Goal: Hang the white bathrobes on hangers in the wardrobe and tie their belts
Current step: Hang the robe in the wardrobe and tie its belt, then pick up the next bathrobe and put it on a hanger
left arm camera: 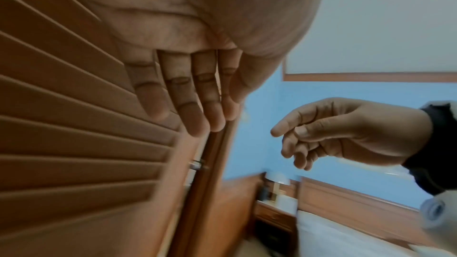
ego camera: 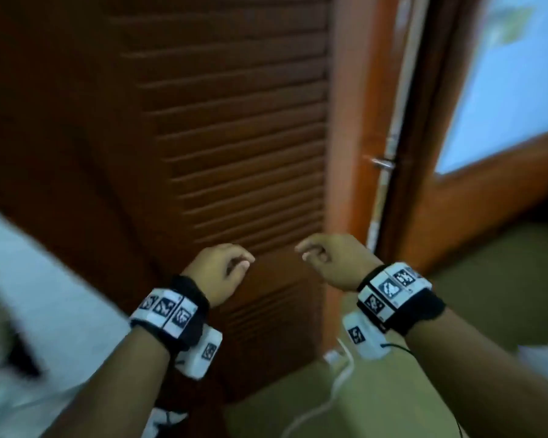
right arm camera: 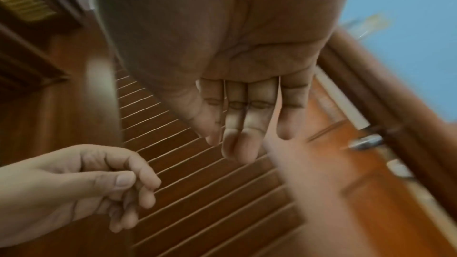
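Both hands, left (ego camera: pixel 220 270) and right (ego camera: pixel 332 259), hang empty, fingers loosely curled, before the louvred door (ego camera: pixel 234 137).

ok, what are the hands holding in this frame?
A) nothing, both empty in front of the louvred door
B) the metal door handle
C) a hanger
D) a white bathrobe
A: the left hand and right hand hang with loosely curled fingers, nothing in them, in front of the brown louvred door; the metal door handle sits untouched off to the right.
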